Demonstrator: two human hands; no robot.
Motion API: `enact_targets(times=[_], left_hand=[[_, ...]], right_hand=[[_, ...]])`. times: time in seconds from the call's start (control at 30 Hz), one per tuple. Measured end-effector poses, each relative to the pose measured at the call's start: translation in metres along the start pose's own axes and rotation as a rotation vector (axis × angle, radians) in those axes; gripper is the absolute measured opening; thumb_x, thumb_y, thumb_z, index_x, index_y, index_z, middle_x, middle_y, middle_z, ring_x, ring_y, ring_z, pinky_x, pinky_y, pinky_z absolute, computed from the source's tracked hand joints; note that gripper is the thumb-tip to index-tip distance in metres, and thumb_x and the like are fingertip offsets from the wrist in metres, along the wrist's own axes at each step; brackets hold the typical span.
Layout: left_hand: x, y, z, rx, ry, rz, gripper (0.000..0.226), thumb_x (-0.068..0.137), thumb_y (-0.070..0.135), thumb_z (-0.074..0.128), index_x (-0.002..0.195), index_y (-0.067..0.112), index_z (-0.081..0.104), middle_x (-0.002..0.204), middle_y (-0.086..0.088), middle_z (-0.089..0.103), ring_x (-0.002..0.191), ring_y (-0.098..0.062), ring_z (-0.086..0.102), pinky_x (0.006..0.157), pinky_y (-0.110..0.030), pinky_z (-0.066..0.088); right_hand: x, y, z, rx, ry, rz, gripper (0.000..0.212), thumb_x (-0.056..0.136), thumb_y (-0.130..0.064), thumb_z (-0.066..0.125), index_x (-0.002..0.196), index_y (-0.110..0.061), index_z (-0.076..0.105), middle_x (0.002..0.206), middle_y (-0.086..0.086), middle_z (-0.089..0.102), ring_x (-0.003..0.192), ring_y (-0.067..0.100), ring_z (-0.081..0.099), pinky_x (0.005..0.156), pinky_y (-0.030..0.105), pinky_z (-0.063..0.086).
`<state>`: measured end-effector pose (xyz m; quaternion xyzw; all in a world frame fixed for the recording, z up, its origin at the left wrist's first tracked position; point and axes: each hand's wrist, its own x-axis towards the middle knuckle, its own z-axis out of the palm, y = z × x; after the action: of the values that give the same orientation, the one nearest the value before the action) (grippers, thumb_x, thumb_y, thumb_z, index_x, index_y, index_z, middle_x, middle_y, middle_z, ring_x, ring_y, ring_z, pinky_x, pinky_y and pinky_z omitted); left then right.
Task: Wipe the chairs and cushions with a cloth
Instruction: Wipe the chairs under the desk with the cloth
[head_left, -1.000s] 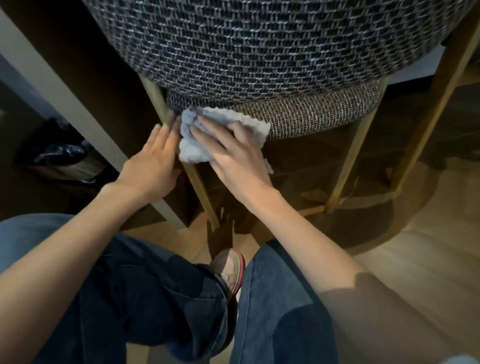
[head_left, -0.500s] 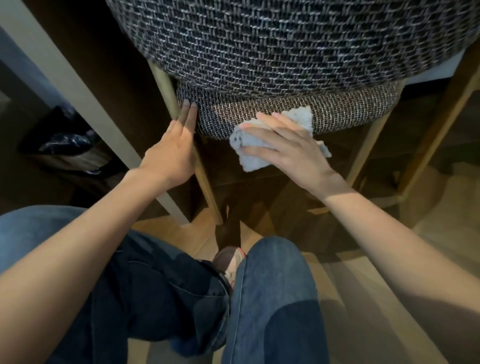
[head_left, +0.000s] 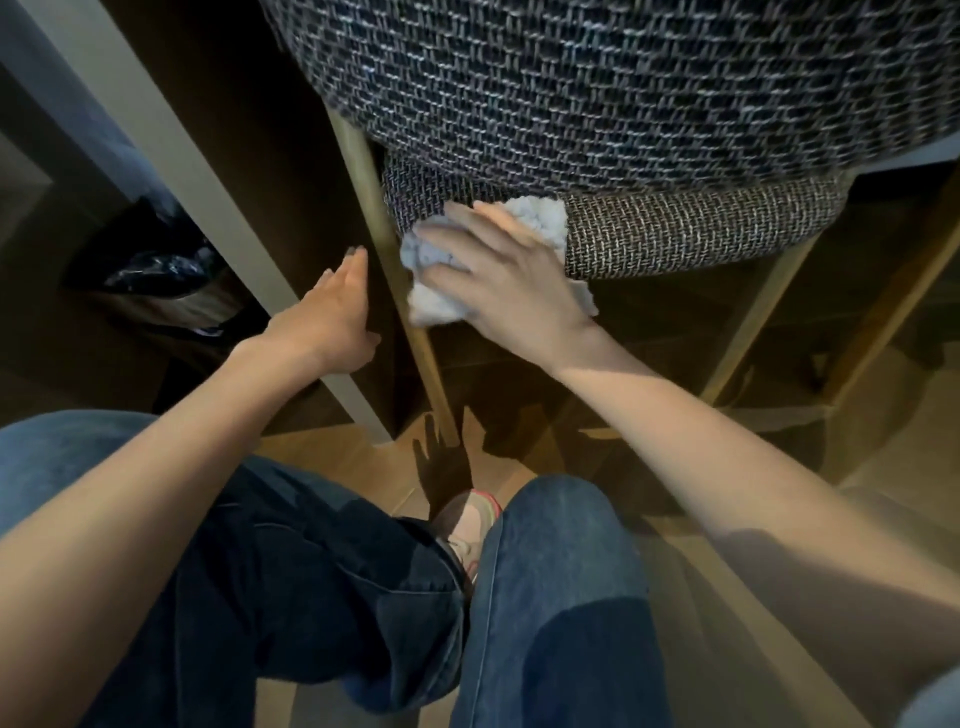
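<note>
Moved: half a second ago the right hand (head_left: 511, 280) and the cloth (head_left: 543, 221) were at the middle of the seat's front edge; now they are back at its left end, next to the front leg (head_left: 363, 171). The left hand (head_left: 327, 317) has dropped lower and come off to the left of that leg.
Cloth: a pale, crumpled rag, pinned against the side of the seat (head_left: 701, 234). One bunch shows above the knuckles, another hangs out below the fingers and overlaps the leg, and a corner sticks out past the wrist.
Right hand: laid over the cloth with fingers spread and nearly straight, pressing it onto the woven fabric. The fingers are not curled round it, and the hand covers most of the rag.
Left hand: empty, palm turned towards the leg, fingers straight and together, thumb down. It is just beside the leg, left of the cloth; I cannot tell whether it touches the wood.
Chair: a big dark woven cushion (head_left: 597, 83) bulges over the lighter seat. Slim pale wooden legs run down to the floor (head_left: 883, 483).
Person: crouched close, in blue jeans (head_left: 550, 597), with one shoe (head_left: 467, 519) showing between the knees.
Around: a white post (head_left: 171, 156) slants down on the left in front of dark panels, and a black bag (head_left: 156, 270) lies beyond it.
</note>
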<state>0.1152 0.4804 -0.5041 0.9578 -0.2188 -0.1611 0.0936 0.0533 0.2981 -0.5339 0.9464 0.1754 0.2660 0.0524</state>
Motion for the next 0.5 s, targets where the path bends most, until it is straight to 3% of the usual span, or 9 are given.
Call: enact_targets(times=[0.1,0.2,0.27,0.37,0.43,0.5], left_hand=[[-0.004,0.021,0.000,-0.202,0.058,0.155,0.093,0.088,0.009,0.063,0.152,0.015,-0.005,0.160,-0.005,0.003,0.146,-0.023,0.013,0.114,-0.030,0.022],[-0.006,0.041,0.007,-0.149,0.109,0.337,0.100,0.088,0.013,0.064,0.151,0.024,-0.013,0.157,0.004,-0.022,0.145,-0.018,-0.013,0.117,-0.033,0.005],[-0.004,0.050,0.012,-0.064,0.115,0.424,0.098,0.090,0.017,0.062,0.150,0.026,-0.014,0.154,0.008,-0.030,0.141,-0.013,-0.023,0.114,-0.031,-0.003],[-0.005,0.062,0.017,-0.010,0.113,0.497,0.093,0.092,0.021,0.058,0.150,0.024,-0.014,0.151,0.013,-0.029,0.138,-0.004,-0.025,0.113,-0.023,-0.008],[-0.009,0.071,0.018,-0.009,0.107,0.523,0.089,0.094,0.021,0.056,0.151,0.024,-0.013,0.155,0.012,-0.023,0.140,-0.003,-0.021,0.116,-0.024,-0.006],[-0.018,0.082,0.016,-0.011,0.121,0.550,0.083,0.094,0.021,0.054,0.152,0.024,-0.005,0.159,0.009,-0.011,0.145,-0.009,-0.010,0.121,-0.033,0.001]], right_hand=[[-0.041,0.035,0.000,-0.035,0.085,-0.158,0.026,0.097,-0.004,0.045,0.097,-0.011,0.070,0.139,0.002,0.053,0.133,0.031,0.044,0.111,0.046,0.035],[-0.089,0.074,-0.001,-0.049,0.124,-0.113,0.029,0.100,-0.007,0.043,0.090,-0.006,0.070,0.136,0.005,0.055,0.133,0.033,0.041,0.112,0.053,0.030],[-0.119,0.090,-0.001,-0.048,0.114,0.024,0.022,0.098,-0.007,0.047,0.089,-0.006,0.067,0.142,0.005,0.049,0.136,0.033,0.037,0.115,0.052,0.024],[-0.152,0.096,-0.003,0.067,0.217,0.375,0.020,0.092,0.006,0.050,0.083,-0.003,0.065,0.145,0.012,0.042,0.138,0.042,0.032,0.116,0.054,0.017],[-0.162,0.094,-0.010,0.169,0.281,0.623,0.017,0.087,0.011,0.055,0.087,-0.001,0.067,0.146,0.019,0.039,0.138,0.045,0.029,0.117,0.052,0.018],[-0.168,0.090,-0.021,0.231,0.309,0.825,0.018,0.085,0.006,0.064,0.100,-0.002,0.068,0.147,0.020,0.038,0.138,0.040,0.033,0.115,0.047,0.028]])
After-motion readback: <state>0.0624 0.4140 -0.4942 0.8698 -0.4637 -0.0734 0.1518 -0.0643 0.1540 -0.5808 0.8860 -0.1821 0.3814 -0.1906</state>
